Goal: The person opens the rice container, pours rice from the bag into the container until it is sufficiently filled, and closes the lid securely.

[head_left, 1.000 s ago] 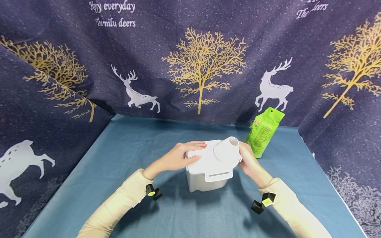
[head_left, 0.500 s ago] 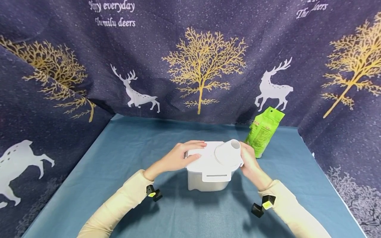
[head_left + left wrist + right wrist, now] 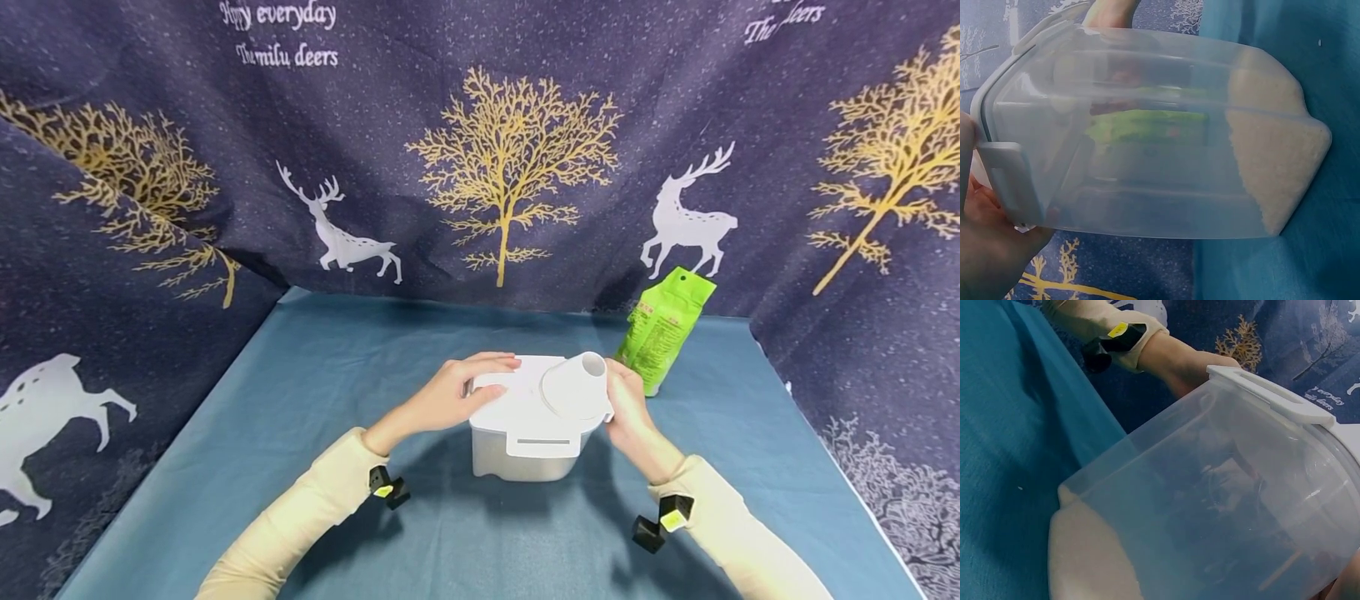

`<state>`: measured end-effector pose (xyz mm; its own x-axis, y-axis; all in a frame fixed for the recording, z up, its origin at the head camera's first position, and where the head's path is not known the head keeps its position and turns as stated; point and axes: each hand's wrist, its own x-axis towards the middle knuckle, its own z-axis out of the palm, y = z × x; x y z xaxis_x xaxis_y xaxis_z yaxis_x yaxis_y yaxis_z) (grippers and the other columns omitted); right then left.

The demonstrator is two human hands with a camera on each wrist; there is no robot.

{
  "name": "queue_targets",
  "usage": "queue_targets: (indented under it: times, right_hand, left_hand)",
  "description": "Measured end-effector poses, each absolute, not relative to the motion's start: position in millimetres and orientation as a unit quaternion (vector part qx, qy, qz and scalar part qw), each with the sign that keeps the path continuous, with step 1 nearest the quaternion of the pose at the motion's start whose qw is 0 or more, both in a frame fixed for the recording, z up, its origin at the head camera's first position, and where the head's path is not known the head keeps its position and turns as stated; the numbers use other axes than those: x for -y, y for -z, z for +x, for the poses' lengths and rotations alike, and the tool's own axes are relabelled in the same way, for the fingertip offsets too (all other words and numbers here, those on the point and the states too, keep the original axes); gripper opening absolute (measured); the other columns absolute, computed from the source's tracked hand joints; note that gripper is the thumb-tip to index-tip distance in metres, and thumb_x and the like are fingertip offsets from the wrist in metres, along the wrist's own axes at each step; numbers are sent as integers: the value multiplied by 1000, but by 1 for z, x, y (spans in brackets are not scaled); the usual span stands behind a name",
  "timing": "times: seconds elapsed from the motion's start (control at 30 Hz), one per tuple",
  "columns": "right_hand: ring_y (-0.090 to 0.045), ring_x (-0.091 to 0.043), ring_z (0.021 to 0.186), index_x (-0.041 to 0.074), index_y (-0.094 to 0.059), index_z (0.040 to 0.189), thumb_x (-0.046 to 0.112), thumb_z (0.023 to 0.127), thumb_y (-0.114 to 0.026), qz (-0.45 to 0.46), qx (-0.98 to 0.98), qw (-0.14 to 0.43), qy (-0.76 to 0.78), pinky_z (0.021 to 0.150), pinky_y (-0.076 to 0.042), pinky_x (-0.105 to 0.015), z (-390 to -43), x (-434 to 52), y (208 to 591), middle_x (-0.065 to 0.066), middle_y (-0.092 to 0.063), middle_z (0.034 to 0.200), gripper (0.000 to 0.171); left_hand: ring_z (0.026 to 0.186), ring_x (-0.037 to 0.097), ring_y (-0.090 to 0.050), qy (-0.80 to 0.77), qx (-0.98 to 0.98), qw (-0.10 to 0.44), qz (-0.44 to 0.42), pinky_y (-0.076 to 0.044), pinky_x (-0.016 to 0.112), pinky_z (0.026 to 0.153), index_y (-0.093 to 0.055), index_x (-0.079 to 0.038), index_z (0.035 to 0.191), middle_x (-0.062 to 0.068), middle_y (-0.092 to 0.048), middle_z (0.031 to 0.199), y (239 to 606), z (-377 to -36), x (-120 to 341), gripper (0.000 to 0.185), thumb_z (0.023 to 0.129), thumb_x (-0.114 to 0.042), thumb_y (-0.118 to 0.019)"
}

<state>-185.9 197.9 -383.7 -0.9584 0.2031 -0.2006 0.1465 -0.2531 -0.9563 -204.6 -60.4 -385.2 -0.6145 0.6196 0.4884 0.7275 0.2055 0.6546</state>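
A translucent bin with a white lid point(image 3: 517, 400) stands in the middle of the blue cloth, with a pale grainy fill like rice point(image 3: 1272, 144) at its bottom, its surface sloping. A white tapered cup-like spout point(image 3: 577, 383) rises from the lid's right part. My left hand point(image 3: 453, 392) grips the lid's left end, fingers and thumb over its top; in the left wrist view it is around the lid edge by a white latch point(image 3: 1013, 184). My right hand point(image 3: 628, 404) holds the right end beside the spout, its fingertips partly hidden in the head view.
Behind my right hand a green printed bag point(image 3: 666, 329) stands upright on the blue cloth point(image 3: 360, 333). A dark curtain point(image 3: 450, 208) with deer and trees hangs at the back and sides. One small white grain point(image 3: 1020, 487) lies on the cloth.
The bin has turned a little, its front latch shifting left and the spout slightly right and nearer. Both hands have kept their hold; the last half second is nearly still.
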Motion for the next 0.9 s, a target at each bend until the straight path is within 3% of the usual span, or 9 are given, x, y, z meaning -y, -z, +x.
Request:
queue_targets:
  times: [0.13, 0.37, 0.43, 0.5, 0.63, 0.73, 0.9]
  right_hand:
    - [-52, -1, 51, 24, -61, 58, 12, 96, -49, -146, 608, 17, -780, 50, -42, -15, -187, -199, 383, 11, -56, 55, 41]
    - [-47, -3, 49, 21, -50, 52, 10, 95, -46, -149, 600, 19, -786, 49, -39, -17, -188, -200, 383, 11, -49, 52, 45]
    - [-47, -3, 49, 20, -48, 52, 10, 95, -46, -149, 600, 17, -786, 49, -39, -17, -188, -200, 382, 11, -47, 52, 44]
    - [-46, -4, 50, 20, -47, 52, 11, 94, -46, -149, 602, 16, -784, 50, -39, -17, -188, -200, 381, 10, -47, 52, 43]
    - [-46, -4, 50, 20, -49, 53, 12, 93, -47, -146, 604, 15, -783, 51, -39, -18, -187, -200, 378, 10, -47, 54, 41]
    - [-46, -4, 50, 20, -50, 54, 12, 93, -46, -141, 605, 14, -784, 51, -39, -17, -185, -199, 376, 10, -47, 54, 40]
    - [-46, -4, 48, 20, -48, 53, 12, 94, -44, -133, 610, 14, -781, 49, -38, -17, -182, -198, 376, 10, -47, 52, 42]
  left_hand:
    - [131, 18, -52, 486, 769, 45, -413, -41, 38, 107, -67, -11, 121, 4, -62, 133, 384, -204, 60, 27, 95, -15, -60]
    - [118, 19, -61, 525, 774, 49, -351, -50, 29, 84, -70, -12, 113, 5, -66, 127, 382, -203, 60, 23, 101, -16, -50]
    - [109, 18, -64, 529, 782, 57, -325, -50, 27, 83, -69, -11, 115, 7, -67, 125, 382, -202, 60, 25, 101, -17, -49]
    - [93, 17, -67, 530, 794, 68, -292, -51, 25, 75, -68, -11, 116, 8, -70, 115, 381, -201, 59, 26, 101, -18, -48]
    - [73, 12, -60, 519, 821, 89, -221, -46, 24, 63, -70, -13, 113, 6, -73, 102, 379, -197, 58, 26, 101, -16, -48]
    - [70, 12, -58, 504, 838, 93, -185, -45, 25, 61, -70, -13, 112, 5, -73, 99, 380, -194, 57, 26, 100, -14, -47]
    - [59, 11, -51, 488, 855, 89, -153, -41, 25, 54, -69, -9, 116, 5, -67, 77, 382, -187, 56, 29, 99, -13, -46]
